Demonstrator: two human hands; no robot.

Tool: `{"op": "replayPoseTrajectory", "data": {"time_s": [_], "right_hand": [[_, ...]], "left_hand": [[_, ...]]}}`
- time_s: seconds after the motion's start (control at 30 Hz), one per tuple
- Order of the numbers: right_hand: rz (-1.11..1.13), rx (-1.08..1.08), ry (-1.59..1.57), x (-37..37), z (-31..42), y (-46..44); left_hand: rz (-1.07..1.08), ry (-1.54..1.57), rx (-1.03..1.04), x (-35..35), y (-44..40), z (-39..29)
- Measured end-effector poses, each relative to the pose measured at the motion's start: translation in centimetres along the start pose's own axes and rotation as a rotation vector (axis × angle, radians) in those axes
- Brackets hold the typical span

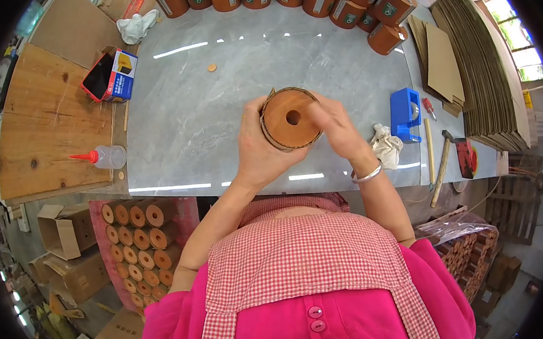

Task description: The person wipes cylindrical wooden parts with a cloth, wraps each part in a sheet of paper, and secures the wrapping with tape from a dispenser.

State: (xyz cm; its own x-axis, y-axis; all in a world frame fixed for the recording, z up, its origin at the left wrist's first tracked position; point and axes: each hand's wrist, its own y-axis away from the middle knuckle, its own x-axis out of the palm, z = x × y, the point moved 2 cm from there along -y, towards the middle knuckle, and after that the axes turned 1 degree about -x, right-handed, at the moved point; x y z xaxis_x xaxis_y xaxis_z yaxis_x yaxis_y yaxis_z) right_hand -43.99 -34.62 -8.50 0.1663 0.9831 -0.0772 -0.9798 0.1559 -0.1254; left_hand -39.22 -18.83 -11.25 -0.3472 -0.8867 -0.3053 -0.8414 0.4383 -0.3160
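Observation:
A round reddish-brown cylinder [280, 130] with a dark hole in the middle of its top stands upright between my hands, above the grey tabletop. A thin, ridged edge like corrugated cardboard runs around its rim. My left hand [255, 149] is wrapped around its left and near side. On the right side, my right hand [337, 128] grips it, with the thumb at the top edge and slightly blurred. A bracelet circles my right wrist. Both hands hide much of the cylinder's side wall.
Labelled brown canisters [345, 9] line the far edge. Cardboard sheets [480, 70] are stacked at right, near a blue tape dispenser [405, 115], a white cloth [386, 145] and a hammer [440, 168]. At left are a glue bottle [110, 156] and a box [110, 75].

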Motion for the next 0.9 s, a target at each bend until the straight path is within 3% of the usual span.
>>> {"op": "replayPoseTrajectory", "data": {"time_s": [0.1,0.17,0.3,0.33,0.47,0.7,0.83,0.9], "right_hand": [[0.059,0.161,0.086,0.1,-4.0,0.7],[0.041,0.138,0.048,0.2,-5.3,0.9],[0.051,0.116,0.157,0.0,-3.0,0.7],[0.016,0.074,0.074,0.5,-1.2,0.5],[0.058,0.155,-0.004,0.7,-4.9,1.4],[0.018,0.120,0.036,1.0,-5.1,1.0],[0.083,0.205,0.149,0.1,-4.6,1.9],[0.101,0.237,0.103,-0.8,-4.0,2.9]], "left_hand": [[0.048,-0.080,-0.029,0.7,0.9,2.8],[0.079,-0.135,0.033,0.7,1.1,3.7],[0.060,0.014,0.021,0.6,0.6,2.8],[0.036,-0.048,0.141,0.1,0.2,1.6],[0.032,0.001,0.033,0.2,1.1,3.2],[0.078,0.057,-0.063,0.5,1.3,4.4],[0.122,0.053,-0.076,-0.3,1.3,3.5],[0.122,-0.114,0.251,-0.8,1.0,2.4]]}}
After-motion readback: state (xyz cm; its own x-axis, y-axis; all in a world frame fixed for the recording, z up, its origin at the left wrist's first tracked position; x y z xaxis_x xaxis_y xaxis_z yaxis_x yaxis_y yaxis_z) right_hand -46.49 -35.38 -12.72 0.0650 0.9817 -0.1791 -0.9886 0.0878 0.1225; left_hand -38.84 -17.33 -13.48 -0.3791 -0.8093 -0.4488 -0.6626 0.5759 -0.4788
